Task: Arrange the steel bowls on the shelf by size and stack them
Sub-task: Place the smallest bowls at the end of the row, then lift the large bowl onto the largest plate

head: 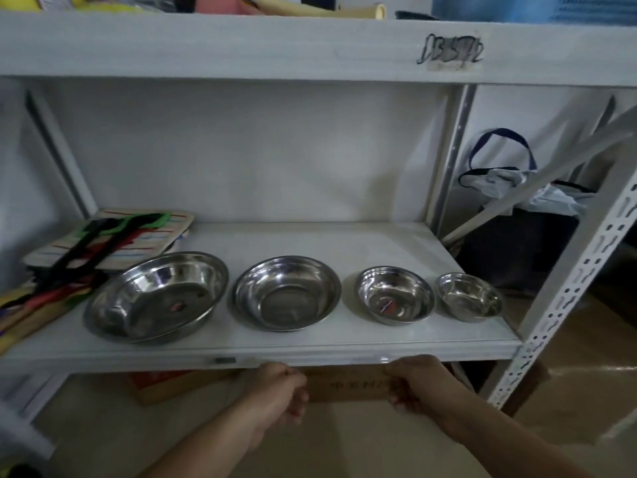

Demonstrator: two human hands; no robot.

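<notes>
the four steel bowls (289, 294) sit in a row on the shelf (310, 346), already largest to smallest; both hands (282, 391) hang below its edge, loosely curled and empty; nest from the smallest bowl (470, 298) leftward, lowering gently.

I read dim, flat indoor light with soft focus overall. Highlights glint inside the steel bowls (287, 293); the shelf (310, 343) board reflects a pale sheen. Wide-angle distortion bends the perforated upright (568, 288) at right. Handwritten marking (450, 51) is blurred.
</notes>
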